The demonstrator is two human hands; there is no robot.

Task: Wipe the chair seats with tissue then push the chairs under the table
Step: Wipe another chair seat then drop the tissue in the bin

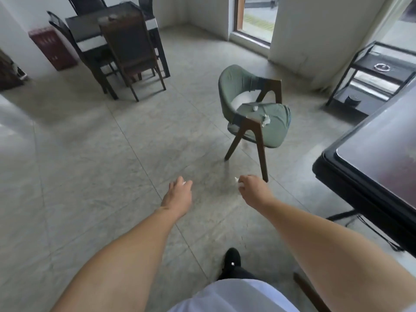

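Note:
A green upholstered chair [273, 129] with dark wooden legs stands alone on the tiled floor, right of centre. Two crumpled white tissue bits [265, 120] lie on its seat. My right hand [253, 189] hangs in front of the chair's near leg, closed around a small white tissue [237, 180] that pokes out by the thumb. My left hand [179, 194] reaches forward over the floor to the left, fingers loosely curled, with a scrap of white tissue [184, 183] at the fingertips. A black-edged table [351, 176] fills the right edge.
A dark dining table [90, 25] with several dark chairs [130, 52] stands at the back left beside a red bin [50, 49]. A black metal side trolley [369, 79] sits at the back right by a window. My black shoe [231, 260] is on the floor below.

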